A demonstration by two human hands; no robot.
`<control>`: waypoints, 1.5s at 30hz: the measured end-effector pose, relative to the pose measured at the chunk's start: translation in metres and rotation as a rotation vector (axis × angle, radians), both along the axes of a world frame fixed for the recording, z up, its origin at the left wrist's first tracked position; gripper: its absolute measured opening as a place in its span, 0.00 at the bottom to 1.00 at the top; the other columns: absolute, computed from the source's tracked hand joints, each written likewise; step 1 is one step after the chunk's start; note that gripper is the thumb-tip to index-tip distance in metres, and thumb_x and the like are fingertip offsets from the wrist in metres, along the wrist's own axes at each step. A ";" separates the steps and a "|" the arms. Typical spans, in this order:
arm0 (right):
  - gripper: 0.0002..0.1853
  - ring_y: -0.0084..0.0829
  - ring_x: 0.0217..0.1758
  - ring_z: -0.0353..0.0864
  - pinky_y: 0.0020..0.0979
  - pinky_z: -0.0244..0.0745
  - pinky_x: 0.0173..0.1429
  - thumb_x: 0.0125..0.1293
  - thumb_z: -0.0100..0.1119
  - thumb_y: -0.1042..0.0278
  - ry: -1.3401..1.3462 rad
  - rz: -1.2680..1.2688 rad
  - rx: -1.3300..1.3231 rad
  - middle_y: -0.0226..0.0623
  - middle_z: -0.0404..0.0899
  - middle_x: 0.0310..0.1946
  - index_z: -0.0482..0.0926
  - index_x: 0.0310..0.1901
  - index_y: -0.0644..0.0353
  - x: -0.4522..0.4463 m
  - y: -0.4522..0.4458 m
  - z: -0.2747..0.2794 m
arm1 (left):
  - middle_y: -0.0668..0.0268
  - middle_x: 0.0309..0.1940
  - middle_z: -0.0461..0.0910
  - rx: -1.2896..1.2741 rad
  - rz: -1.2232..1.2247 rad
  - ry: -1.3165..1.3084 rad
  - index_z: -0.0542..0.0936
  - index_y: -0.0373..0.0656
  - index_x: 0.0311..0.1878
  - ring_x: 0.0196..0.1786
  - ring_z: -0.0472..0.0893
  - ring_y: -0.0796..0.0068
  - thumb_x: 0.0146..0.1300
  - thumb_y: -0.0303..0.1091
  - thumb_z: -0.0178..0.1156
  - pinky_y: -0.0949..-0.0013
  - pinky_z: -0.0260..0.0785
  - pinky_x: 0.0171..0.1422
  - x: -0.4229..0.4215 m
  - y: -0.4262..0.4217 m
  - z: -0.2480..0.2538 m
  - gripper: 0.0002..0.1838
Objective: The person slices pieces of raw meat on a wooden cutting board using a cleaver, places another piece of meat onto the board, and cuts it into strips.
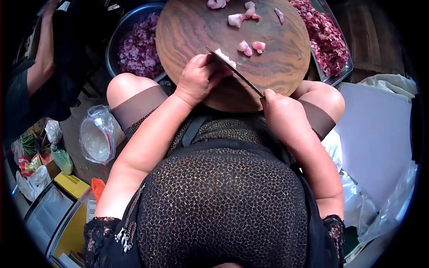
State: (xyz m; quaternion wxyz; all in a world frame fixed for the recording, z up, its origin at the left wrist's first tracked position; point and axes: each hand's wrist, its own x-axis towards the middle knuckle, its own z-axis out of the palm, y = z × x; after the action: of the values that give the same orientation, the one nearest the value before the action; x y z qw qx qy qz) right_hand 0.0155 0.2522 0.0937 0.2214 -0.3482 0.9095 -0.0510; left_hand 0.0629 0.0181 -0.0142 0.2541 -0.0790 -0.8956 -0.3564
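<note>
A round wooden chopping board [192, 27] stands between my knees. My right hand [284, 112] is closed around the handle of a knife [241, 77], whose narrow dark edge slants up to the left over the board's near part. Beside the blade, my left hand [199, 77] has its fingers curled down on a piece of meat [225, 58]; the pale part shows past the blade, the rest is hidden by knife and fingers. Two small pink meat pieces [251, 48] lie just beyond. Farther back are more meat scraps [243, 17].
A metal basin [111, 49] of chopped meat stands left of the board, and a metal tray [346, 67] heaped with redder chopped meat stands right. A plastic-lined bucket [96, 138] is on the floor at left. Another person's arm [42, 53] shows at upper left.
</note>
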 end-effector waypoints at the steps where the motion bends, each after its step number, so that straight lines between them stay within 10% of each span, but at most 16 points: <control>1: 0.08 0.51 0.33 0.84 0.48 0.78 0.36 0.68 0.54 0.68 -0.010 -0.001 0.008 0.52 0.81 0.27 0.73 0.35 0.65 -0.003 -0.003 0.002 | 0.64 0.35 0.80 0.004 -0.010 -0.025 0.85 0.44 0.35 0.42 0.80 0.58 0.56 0.35 0.69 0.60 0.73 0.46 0.000 0.000 0.000 0.07; 11: 0.09 0.45 0.38 0.87 0.41 0.82 0.40 0.66 0.52 0.71 0.125 0.222 -0.072 0.48 0.85 0.33 0.80 0.43 0.63 -0.044 -0.112 -0.021 | 0.62 0.41 0.82 -0.089 -0.018 -0.007 0.85 0.43 0.39 0.45 0.80 0.58 0.53 0.31 0.69 0.61 0.75 0.52 0.000 -0.005 -0.016 0.10; 17: 0.10 0.57 0.41 0.82 0.50 0.76 0.45 0.69 0.55 0.65 -0.024 0.007 -0.058 0.57 0.82 0.33 0.78 0.39 0.65 -0.041 -0.014 -0.024 | 0.65 0.38 0.81 -0.032 0.031 -0.023 0.86 0.46 0.39 0.46 0.80 0.60 0.56 0.31 0.68 0.60 0.75 0.53 0.000 0.000 -0.012 0.07; 22: 0.10 0.53 0.36 0.83 0.49 0.78 0.41 0.69 0.56 0.63 0.152 -0.156 -0.189 0.52 0.82 0.30 0.77 0.39 0.62 -0.010 0.025 -0.006 | 0.50 0.68 0.63 0.351 0.050 -0.243 0.65 0.46 0.71 0.55 0.78 0.52 0.49 0.31 0.76 0.58 0.74 0.61 0.007 0.000 -0.013 0.45; 25: 0.11 0.52 0.36 0.83 0.48 0.79 0.40 0.70 0.55 0.63 0.090 -0.150 -0.404 0.51 0.83 0.31 0.77 0.41 0.63 0.007 0.021 -0.004 | 0.49 0.71 0.58 0.158 0.080 -0.100 0.64 0.45 0.72 0.55 0.78 0.50 0.48 0.33 0.77 0.58 0.74 0.61 0.013 -0.002 -0.004 0.47; 30: 0.10 0.49 0.34 0.84 0.47 0.79 0.39 0.70 0.51 0.65 0.146 0.007 -0.296 0.50 0.83 0.30 0.78 0.40 0.62 0.008 0.002 -0.006 | 0.60 0.40 0.82 -0.019 0.070 -0.021 0.86 0.44 0.38 0.45 0.81 0.57 0.52 0.32 0.73 0.60 0.75 0.49 0.016 -0.014 -0.001 0.10; 45: 0.08 0.50 0.39 0.85 0.46 0.80 0.43 0.65 0.53 0.70 0.084 0.236 -0.117 0.53 0.84 0.33 0.80 0.36 0.64 -0.052 -0.118 -0.031 | 0.62 0.42 0.81 -0.129 0.013 -0.032 0.84 0.44 0.42 0.49 0.79 0.58 0.54 0.31 0.68 0.60 0.73 0.57 0.007 -0.010 -0.015 0.11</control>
State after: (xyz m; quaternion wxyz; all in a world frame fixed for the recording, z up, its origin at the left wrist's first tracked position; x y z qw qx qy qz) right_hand -0.0364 0.1345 0.0632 0.1668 -0.4671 0.8661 -0.0630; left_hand 0.0701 0.0083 -0.0295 0.2364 -0.0838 -0.9212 -0.2975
